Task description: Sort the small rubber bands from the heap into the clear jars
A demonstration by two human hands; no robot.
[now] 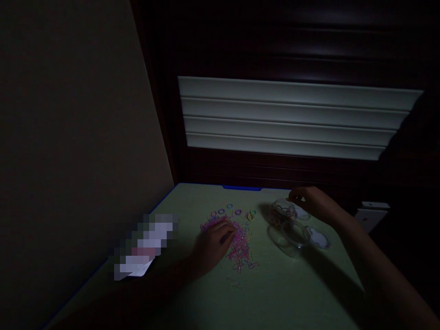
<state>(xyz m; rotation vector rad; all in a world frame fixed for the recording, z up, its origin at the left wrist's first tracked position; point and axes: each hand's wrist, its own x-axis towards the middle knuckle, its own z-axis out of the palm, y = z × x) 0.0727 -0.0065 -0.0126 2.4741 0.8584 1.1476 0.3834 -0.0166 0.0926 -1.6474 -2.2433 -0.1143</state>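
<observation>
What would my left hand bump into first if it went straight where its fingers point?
Your left hand would probably meet the pile of little pink bands first, right by its fingertips. It's hard to tell how high the fingers are, though.

On our table (275,293), the pile of bands (240,243) lies between the phone (142,256) at left and two jars (296,236) at right, loose rings (229,206) behind it.

The left hand (216,242), at six o'clock, is bare; its forearm (172,271) is too shadowed to show any sleeve. At four o'clock, the right hand (309,198) and slim, tapering right forearm (366,250) are bare.
</observation>
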